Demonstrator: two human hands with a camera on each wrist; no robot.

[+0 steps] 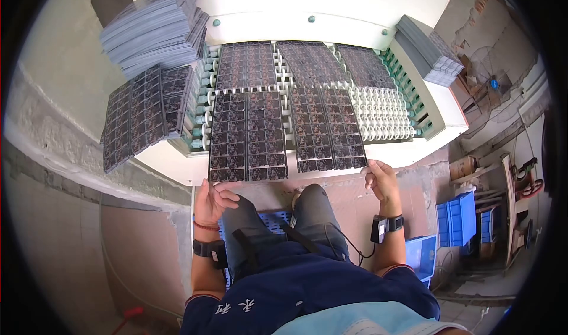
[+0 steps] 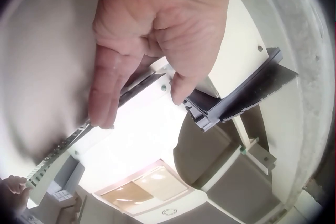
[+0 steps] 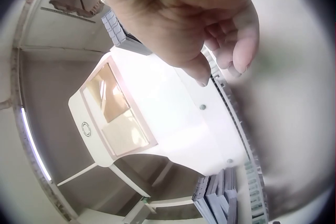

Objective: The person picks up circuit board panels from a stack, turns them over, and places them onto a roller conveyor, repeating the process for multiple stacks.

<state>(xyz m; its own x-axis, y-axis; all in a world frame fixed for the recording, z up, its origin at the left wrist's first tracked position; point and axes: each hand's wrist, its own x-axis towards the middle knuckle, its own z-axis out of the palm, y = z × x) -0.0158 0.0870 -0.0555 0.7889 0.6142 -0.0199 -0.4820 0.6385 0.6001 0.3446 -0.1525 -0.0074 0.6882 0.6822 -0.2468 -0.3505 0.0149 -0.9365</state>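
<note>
Dark panels printed with a grid of small pictures lie on a roller bed. In the head view, the front row has a left pair (image 1: 247, 134) and a right pair (image 1: 328, 128), both jutting past the machine's front edge. My left hand (image 1: 216, 202) is at the left pair's near left corner, its thumb by the edge. My right hand (image 1: 383, 184) has its thumb at the right pair's near right corner, fingers bent below. The left wrist view shows the left hand (image 2: 157, 29) with fingers extended; in the right wrist view the right hand (image 3: 199, 19) has loosely bent fingers.
More panels (image 1: 245, 66) lie in the back row. White rollers (image 1: 381, 113) show at the right. A tall panel stack (image 1: 151, 33) and leaning panels (image 1: 136, 113) are at the left, another stack (image 1: 426, 51) at the right. Blue bins (image 1: 455, 219) stand on the floor side.
</note>
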